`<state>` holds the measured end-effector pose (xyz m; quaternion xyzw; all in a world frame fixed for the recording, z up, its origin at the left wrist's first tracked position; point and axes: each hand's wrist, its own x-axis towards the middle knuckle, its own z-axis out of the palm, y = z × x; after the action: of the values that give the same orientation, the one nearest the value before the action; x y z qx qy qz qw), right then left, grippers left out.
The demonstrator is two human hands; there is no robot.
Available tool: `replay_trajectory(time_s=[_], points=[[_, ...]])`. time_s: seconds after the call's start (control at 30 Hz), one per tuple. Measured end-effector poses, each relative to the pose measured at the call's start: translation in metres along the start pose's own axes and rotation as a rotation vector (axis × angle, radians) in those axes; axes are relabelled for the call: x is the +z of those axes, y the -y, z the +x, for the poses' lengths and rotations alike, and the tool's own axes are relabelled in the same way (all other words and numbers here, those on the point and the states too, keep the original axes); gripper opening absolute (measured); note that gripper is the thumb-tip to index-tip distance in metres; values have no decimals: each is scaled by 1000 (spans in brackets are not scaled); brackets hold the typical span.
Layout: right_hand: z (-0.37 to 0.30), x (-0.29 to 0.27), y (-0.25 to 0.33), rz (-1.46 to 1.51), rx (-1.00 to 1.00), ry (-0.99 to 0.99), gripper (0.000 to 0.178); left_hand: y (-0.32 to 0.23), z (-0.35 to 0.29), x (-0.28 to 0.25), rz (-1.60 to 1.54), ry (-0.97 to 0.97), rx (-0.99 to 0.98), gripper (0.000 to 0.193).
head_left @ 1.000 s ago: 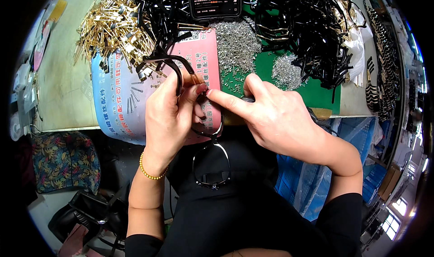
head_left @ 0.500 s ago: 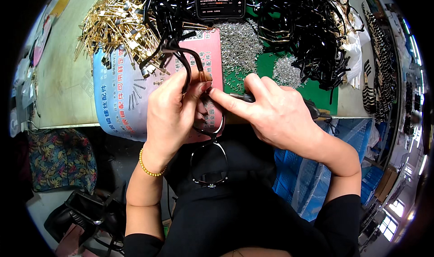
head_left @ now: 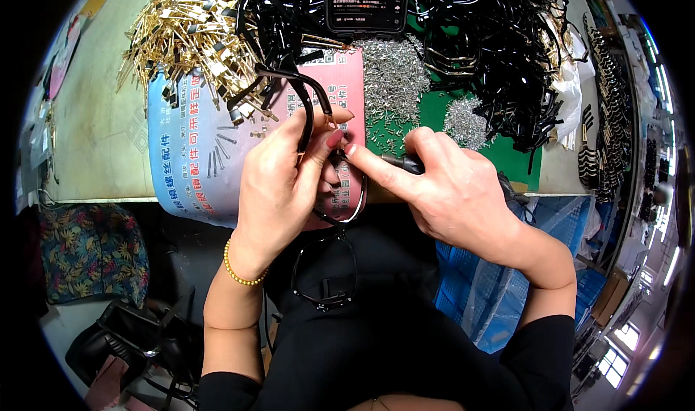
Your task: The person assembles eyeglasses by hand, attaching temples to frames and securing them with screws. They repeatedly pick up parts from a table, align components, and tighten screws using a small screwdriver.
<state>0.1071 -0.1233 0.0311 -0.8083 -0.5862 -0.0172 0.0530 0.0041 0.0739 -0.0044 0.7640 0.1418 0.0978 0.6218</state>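
Note:
My left hand (head_left: 279,172) is closed around a black eyeglass frame (head_left: 295,284). One rim hangs below the hand in front of my dark clothing, and a temple arm (head_left: 316,85) rises above my fingers. My right hand (head_left: 463,187) grips a black-handled screwdriver (head_left: 405,163), with the rest of its handle hidden by the palm. Its index finger stretches to the hinge area, close to my left thumb. The screwdriver tip and any screw there are too small to make out.
Behind my hands lie a pile of gold metal temple cores (head_left: 192,31), black temple arms (head_left: 499,56) and small silver screws (head_left: 394,78) on a green mat (head_left: 434,111). A phone (head_left: 365,6) stands at the back. A printed blue-and-pink sheet (head_left: 195,136) hangs over the table edge.
The lower rim of the eyeglass frame has swung slightly left and down. My right hand has shifted a little to the right, and both hands keep their grip.

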Motion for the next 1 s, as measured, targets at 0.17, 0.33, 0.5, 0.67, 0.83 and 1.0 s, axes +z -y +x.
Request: replay_trajectory(time_s=[0.17, 0.33, 0.5, 0.67, 0.83, 1.0], points=[[0, 4, 3, -112, -24, -14, 56, -1, 1, 0, -40, 5, -42, 18], [1, 2, 6, -81, 6, 17, 61, -1, 2, 0, -29, 3, -38, 19], [0, 5, 4, -51, -53, 25, 54, -2, 2, 0, -48, 8, -34, 19], [-3, 3, 2, -15, 16, 5, 59, -2, 2, -1, -65, 8, -52, 17], [-2, 4, 6, 21, 33, 8, 65, -3, 2, 0, -81, 1, -90, 15], [2, 0, 4, -142, -44, -27, 55, -4, 3, 1, -58, 7, -52, 14]])
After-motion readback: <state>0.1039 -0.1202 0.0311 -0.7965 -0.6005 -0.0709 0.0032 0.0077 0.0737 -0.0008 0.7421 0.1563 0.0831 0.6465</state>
